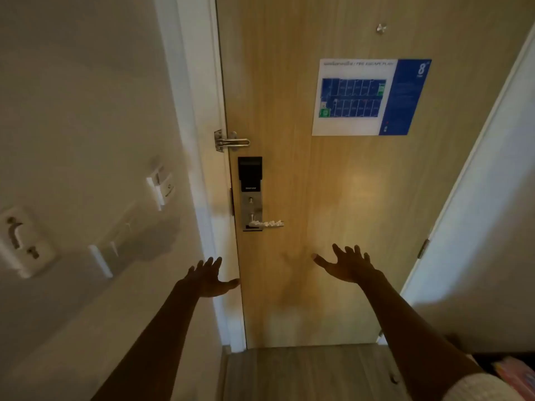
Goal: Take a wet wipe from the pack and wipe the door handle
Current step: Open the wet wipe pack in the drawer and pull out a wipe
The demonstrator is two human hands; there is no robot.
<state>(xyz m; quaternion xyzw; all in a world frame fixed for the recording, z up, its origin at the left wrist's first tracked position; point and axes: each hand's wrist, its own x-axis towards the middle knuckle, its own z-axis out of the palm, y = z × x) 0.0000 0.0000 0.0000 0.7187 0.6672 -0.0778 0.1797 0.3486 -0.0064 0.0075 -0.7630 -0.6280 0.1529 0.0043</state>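
A silver lever door handle juts right from a metal lock plate on the left side of a wooden door. Both my hands are stretched out below it, empty, with fingers spread. My left hand hovers at the door's left edge, below and left of the handle. My right hand is below and right of the handle, in front of the door. Neither touches the handle. A pink-orange packet shows at the bottom right edge; I cannot tell if it is the wipe pack.
A swing-bar latch sits above a black card reader. A fire escape plan hangs on the door. Light switches and a socket are on the left wall. A white door stands at right.
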